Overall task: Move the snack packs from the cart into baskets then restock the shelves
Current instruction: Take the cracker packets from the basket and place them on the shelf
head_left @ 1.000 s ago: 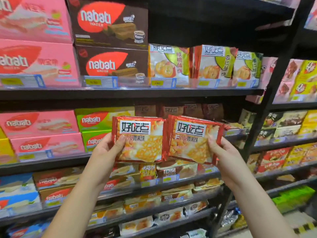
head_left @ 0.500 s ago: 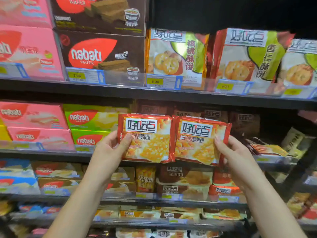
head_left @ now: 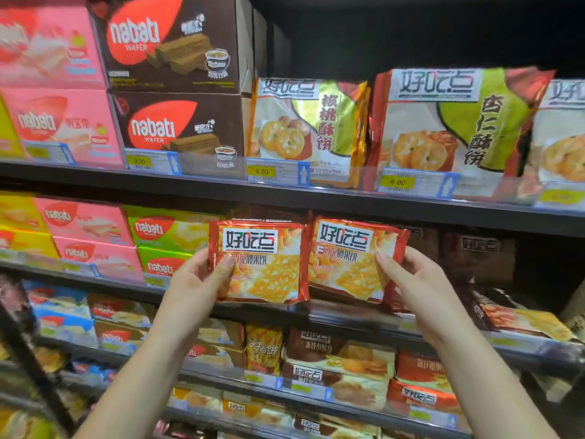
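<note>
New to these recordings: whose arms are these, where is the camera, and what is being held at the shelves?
No machine here: a person wears a camera on the head, looking forward and down, so both bare arms are their own. The left hand grips one red foil biscuit pack by its left edge; the right hand grips a second red pack by its right edge. The packs are held side by side under a black shelf carrying brown cardboard wafer boxes and cream-and-green biscuit bags.
</note>
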Demonstrator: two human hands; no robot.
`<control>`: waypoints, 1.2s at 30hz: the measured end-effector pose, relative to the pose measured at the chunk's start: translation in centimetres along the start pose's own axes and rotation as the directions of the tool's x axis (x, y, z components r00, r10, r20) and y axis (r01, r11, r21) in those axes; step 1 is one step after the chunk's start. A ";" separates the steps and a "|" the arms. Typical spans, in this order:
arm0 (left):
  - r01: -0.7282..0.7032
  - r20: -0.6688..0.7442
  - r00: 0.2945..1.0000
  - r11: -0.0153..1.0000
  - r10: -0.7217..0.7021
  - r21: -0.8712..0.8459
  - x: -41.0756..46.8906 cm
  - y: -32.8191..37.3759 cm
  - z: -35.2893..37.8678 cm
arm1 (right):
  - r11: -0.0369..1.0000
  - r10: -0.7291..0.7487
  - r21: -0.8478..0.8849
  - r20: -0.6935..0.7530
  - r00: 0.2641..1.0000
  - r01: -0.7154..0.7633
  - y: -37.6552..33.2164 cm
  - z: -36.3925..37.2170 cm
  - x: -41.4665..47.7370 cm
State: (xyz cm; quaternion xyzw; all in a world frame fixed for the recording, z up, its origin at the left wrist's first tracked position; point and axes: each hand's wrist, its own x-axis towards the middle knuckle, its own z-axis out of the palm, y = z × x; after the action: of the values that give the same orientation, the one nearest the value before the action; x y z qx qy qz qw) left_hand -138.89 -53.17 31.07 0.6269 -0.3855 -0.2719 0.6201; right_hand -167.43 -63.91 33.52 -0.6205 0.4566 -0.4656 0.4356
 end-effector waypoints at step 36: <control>0.003 -0.007 1.000 1.000 -0.003 0.005 1.5 -1.2 -4.8 | 0.788 0.295 -0.534 -0.112 0.949 -0.308 4.2 16.0 12.8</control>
State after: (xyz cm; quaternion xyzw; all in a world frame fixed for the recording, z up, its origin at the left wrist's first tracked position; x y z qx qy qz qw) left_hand -133.97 -51.79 30.53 0.6301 -0.3831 -0.2696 0.6193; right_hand -150.59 -75.38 28.74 -0.6324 0.6677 -0.2481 0.3044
